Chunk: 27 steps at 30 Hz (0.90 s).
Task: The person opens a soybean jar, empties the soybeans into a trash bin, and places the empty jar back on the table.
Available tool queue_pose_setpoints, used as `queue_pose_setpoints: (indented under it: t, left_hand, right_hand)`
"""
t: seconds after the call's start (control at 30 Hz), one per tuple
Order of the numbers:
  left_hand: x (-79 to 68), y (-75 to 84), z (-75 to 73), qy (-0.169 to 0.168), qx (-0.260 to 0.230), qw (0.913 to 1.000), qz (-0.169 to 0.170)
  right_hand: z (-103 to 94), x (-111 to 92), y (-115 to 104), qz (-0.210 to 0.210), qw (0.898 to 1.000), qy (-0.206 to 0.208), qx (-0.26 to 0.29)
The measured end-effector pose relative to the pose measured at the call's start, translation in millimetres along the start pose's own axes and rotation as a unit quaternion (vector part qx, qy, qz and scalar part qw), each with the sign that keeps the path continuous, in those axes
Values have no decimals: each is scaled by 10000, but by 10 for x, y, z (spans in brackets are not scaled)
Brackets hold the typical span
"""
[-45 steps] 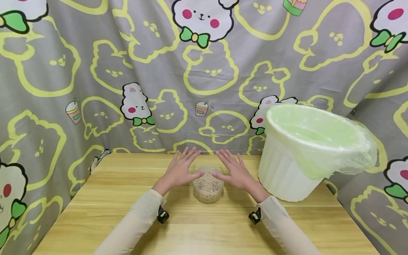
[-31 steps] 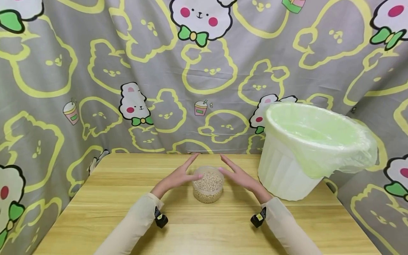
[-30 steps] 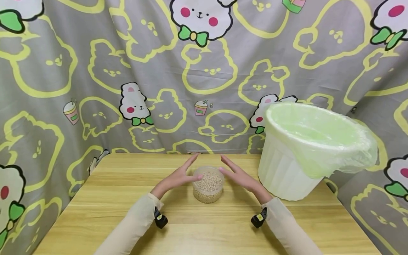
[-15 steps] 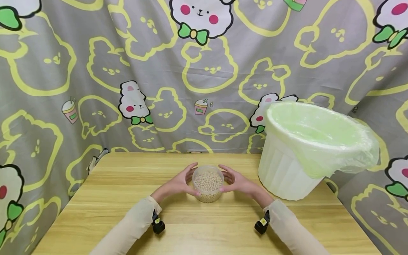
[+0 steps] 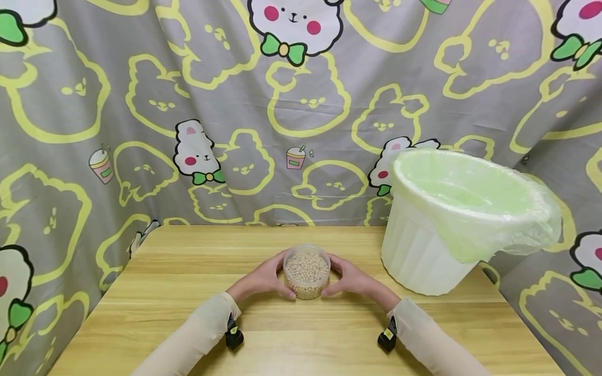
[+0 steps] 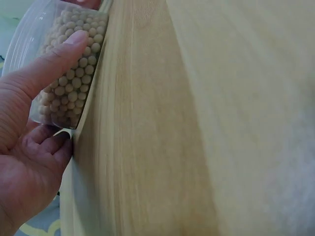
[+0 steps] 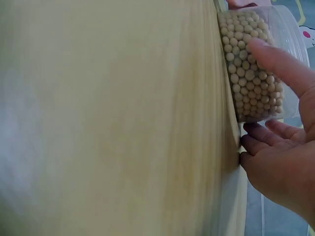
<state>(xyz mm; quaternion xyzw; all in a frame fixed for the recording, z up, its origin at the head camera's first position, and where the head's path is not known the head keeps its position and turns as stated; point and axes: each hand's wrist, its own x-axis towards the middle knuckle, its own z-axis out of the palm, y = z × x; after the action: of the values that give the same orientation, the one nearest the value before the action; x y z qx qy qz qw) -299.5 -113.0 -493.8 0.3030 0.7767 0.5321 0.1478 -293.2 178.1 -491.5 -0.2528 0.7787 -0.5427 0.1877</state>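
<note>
A clear round plastic tub (image 5: pixel 307 271) stands upright on the wooden table, filled partway with small round beige balls that look like soybeans (image 7: pixel 248 73). My left hand (image 5: pixel 263 277) holds its left side, thumb at the front and the other fingers curled towards the back. From the right, my right hand (image 5: pixel 350 279) grips it in the same way. In the left wrist view the left thumb (image 6: pixel 54 64) lies across the tub's wall; the right thumb (image 7: pixel 280 64) does likewise in the right wrist view. The far fingertips are partly hidden behind the tub.
A white ribbed bin (image 5: pixel 423 256) with a pale green liner bag (image 5: pixel 475 183) stands at the table's right rear. Behind the wooden table (image 5: pixel 188 250) hangs a grey patterned curtain (image 5: pixel 235 104). Black wrist cameras are strapped to both wrists.
Both hands, spread above and beside the tub at first, have come down and closed in on its two sides. The tub has stayed in place.
</note>
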Motion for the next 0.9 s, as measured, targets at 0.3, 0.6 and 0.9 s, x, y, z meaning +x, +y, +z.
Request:
queue_pose_setpoints:
  t: [0.3, 0.6, 0.9]
  left_hand:
    - [7, 13, 1, 111, 159, 9997, -172]
    - [43, -19, 6, 336, 61, 9991, -263]
    - [79, 125, -76, 547, -140, 9979, -316]
  right_hand:
    - [46, 5, -29, 89, 9993, 230, -266]
    - [33, 35, -75, 24, 9992, 308, -265]
    - [-73, 36, -231, -41, 9992, 385, -19]
